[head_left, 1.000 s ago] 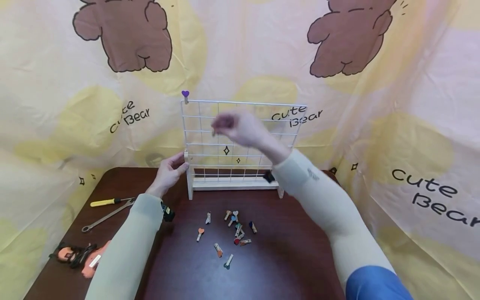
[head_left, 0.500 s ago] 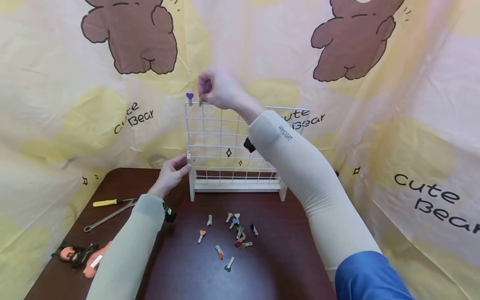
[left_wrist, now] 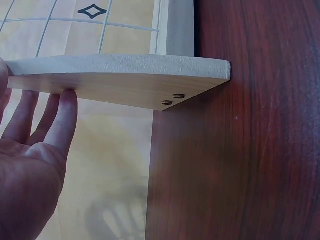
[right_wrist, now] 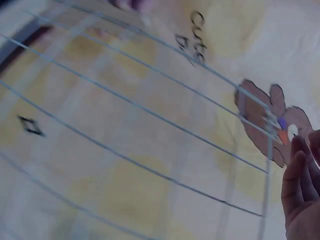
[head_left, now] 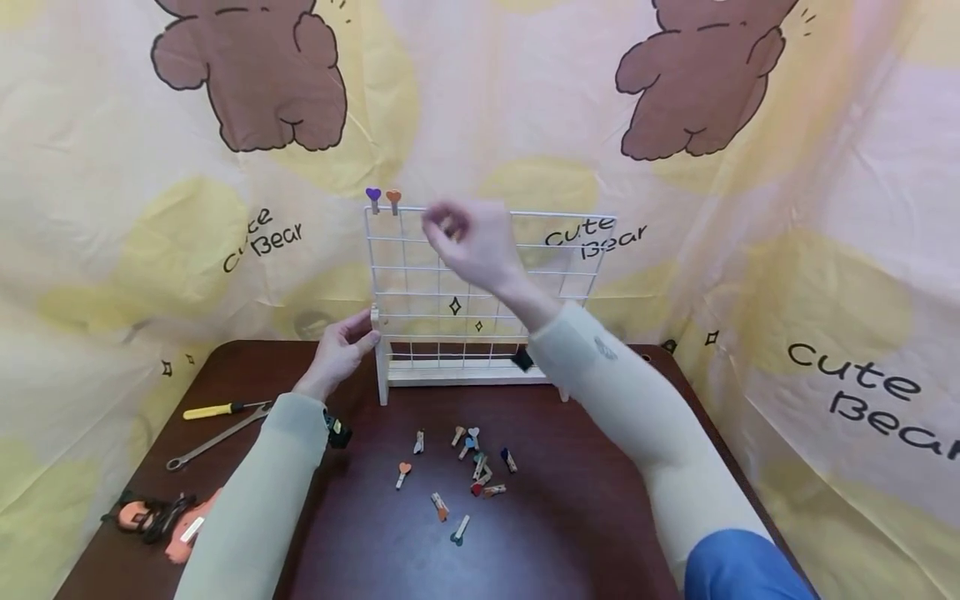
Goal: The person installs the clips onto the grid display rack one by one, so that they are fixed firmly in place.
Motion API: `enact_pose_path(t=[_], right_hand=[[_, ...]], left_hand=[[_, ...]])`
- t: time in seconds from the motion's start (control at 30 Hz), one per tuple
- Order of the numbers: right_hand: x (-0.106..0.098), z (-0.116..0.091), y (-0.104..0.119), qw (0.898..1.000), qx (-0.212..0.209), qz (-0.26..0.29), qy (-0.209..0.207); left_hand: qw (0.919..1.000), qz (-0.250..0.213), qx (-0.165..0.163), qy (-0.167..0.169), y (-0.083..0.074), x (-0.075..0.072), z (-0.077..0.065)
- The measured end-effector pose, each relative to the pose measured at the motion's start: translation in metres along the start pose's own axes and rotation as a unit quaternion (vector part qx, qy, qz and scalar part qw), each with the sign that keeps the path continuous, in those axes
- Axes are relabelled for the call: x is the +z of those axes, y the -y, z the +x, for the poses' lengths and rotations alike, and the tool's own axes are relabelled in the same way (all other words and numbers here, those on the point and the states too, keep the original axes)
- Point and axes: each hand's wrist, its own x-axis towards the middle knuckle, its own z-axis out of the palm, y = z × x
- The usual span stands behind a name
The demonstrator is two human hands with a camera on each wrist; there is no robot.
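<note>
In the head view a white wire grid rack (head_left: 450, 268) with a wooden base stands at the back of the table. My left hand (head_left: 337, 354) grips the rack's left wooden upright (left_wrist: 130, 82); in the left wrist view fingertips (left_wrist: 67, 100) touch its outer face. A purple heart clothespin (head_left: 374, 198) and an orange heart clothespin (head_left: 393, 200) are clipped side by side on the top wire at the left. My right hand (head_left: 480, 242) is in front of the grid's upper part, right of the clips, fingers loosely bent and seemingly holding nothing.
Several small heart clothespins (head_left: 480, 467) lie scattered on the dark table (head_left: 570, 517) before the rack. To the left lie a yellow-handled screwdriver (head_left: 213, 411), a wrench (head_left: 217, 437) and an orange tool with a black cord (head_left: 183, 529). A bear-print cloth (head_left: 525, 100) hangs behind.
My right hand went up to the top wire with the orange clothespin, left it clipped beside the purple one, and moved back down and right. The left hand stayed on the upright.
</note>
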Motion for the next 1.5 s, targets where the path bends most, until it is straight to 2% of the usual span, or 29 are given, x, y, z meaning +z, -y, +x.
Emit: enact_pose_path(t=[0.07,0.13,0.2,0.3,0.33,0.4,0.47,0.63,0.8,0.97,1.1,1.2,1.27,1.4,1.47,1.5], right_hand=[[0.007,-0.038,-0.013,0.999,0.002,-0.006,0.032],[0.017,-0.078,-0.03,0.994,0.036,-0.003,0.107],[0.029,-0.121,-0.049,0.976,0.088,-0.014,0.198],[0.047,-0.18,-0.074,0.936,0.161,-0.035,0.312],[0.052,-0.197,-0.08,0.925,0.175,-0.045,0.335],[0.059,-0.222,-0.088,0.911,0.189,-0.057,0.362],[0.065,-0.238,-0.091,0.906,0.197,-0.062,0.369],[0.075,-0.248,-0.093,0.908,0.221,-0.074,0.348],[0.08,-0.252,-0.099,0.905,0.274,-0.036,0.324],[0.082,-0.254,-0.098,0.898,0.306,-0.004,0.317],[0.084,-0.25,-0.088,0.899,0.285,-0.05,0.328],[0.086,-0.248,-0.084,0.896,0.29,-0.078,0.328],[0.087,-0.248,-0.085,0.89,0.314,-0.054,0.326],[0.083,-0.245,-0.088,0.874,0.369,0.046,0.314],[0.078,-0.238,-0.088,0.872,0.373,0.092,0.303],[0.074,-0.232,-0.087,0.875,0.366,0.108,0.296]], left_hand=[[1.0,-0.006,0.001,0.001,-0.006,0.001,-0.003],[1.0,-0.006,0.001,0.002,-0.014,0.002,-0.008],[1.0,-0.002,0.003,0.0,-0.022,0.003,-0.013],[1.0,0.006,0.004,0.003,-0.027,0.004,-0.018],[0.9999,0.008,0.005,0.005,-0.028,0.004,-0.019],[0.9999,0.01,0.003,0.009,-0.028,0.005,-0.02],[0.9999,0.011,0.001,0.009,-0.026,0.004,-0.019],[1.0,0.008,0.004,0.0,-0.014,0.002,-0.011],[1.0,0.006,0.006,0.0,0.002,-0.001,-0.003],[0.9999,0.007,0.011,-0.004,0.005,0.0,-0.003],[0.9997,0.008,0.023,-0.008,0.004,0.0,-0.002],[0.9995,0.006,0.029,-0.009,0.004,0.0,-0.001],[0.9996,0.003,0.029,-0.008,0.004,0.001,-0.001],[0.9997,0.007,0.025,-0.005,0.003,0.001,-0.003],[0.9997,0.01,0.023,-0.004,0.004,0.0,-0.003],[0.9997,0.013,0.022,-0.005,0.005,0.0,-0.003]])
